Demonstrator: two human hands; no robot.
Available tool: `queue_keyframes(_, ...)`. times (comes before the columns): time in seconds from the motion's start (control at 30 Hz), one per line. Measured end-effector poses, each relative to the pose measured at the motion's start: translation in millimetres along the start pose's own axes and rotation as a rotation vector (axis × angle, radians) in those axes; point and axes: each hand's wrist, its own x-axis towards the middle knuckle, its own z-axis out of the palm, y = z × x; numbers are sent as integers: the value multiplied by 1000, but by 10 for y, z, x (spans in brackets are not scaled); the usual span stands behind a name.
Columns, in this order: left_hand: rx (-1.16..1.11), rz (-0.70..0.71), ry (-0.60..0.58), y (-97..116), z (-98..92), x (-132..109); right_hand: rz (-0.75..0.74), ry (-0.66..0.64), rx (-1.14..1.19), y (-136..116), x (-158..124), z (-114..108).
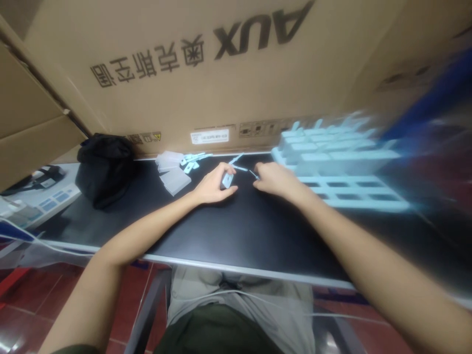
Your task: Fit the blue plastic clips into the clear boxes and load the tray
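Note:
My left hand (213, 187) is closed round a small light-blue plastic piece (227, 181) with a dark hole in its face. To its right, my right hand (276, 179) pinches a thin, slender object (253, 174) that is too small and blurred to name. Between and just beyond the hands, slim light-blue strips (236, 158) lie on the black tabletop (221, 231). Farther left are a pile of small light-blue pieces (191, 162) and several translucent flat sleeves or cards (175, 181).
A light-blue slotted rack (363, 202) with blocks in its back rows stands at the right, blurred. A black cloth bag (105, 169) sits at the left beside a white device (55, 201). A large cardboard box (177, 103) walls off the back. White cables cross the front.

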Motion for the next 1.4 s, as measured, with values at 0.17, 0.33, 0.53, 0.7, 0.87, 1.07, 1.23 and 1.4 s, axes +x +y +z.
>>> queue_keyframes(0.17,-37,-41,-12,48,-30,-9,-21,-9,-9,-1,0,4)
queue_keyframes(0.33,8,-66,-35,70,-58,-12,-32,-4,-1,-12,-23,-23)
queue_keyframes(0.53,30,11,-35,81,-79,3,-28,-15,-14,-12,-23,-36)
queue_keyframes(0.7,5,-8,-19,40,-67,-9,-29,17,-3,-10,-26,-29)
queue_keyframes(0.87,-41,-68,-2,30,-60,-5,-35,91,56,15,-4,-9)
queue_keyframes(1.07,-102,-46,9,-8,-55,-11,-158,329,593,-67,-46,-113)
queue_keyframes(1.23,-114,64,29,-116,-11,-40,-218,477,1069,-232,-161,-203)
queue_keyframes(1.4,-145,81,40,-152,80,-41,-245,437,1071,-275,-170,-174)
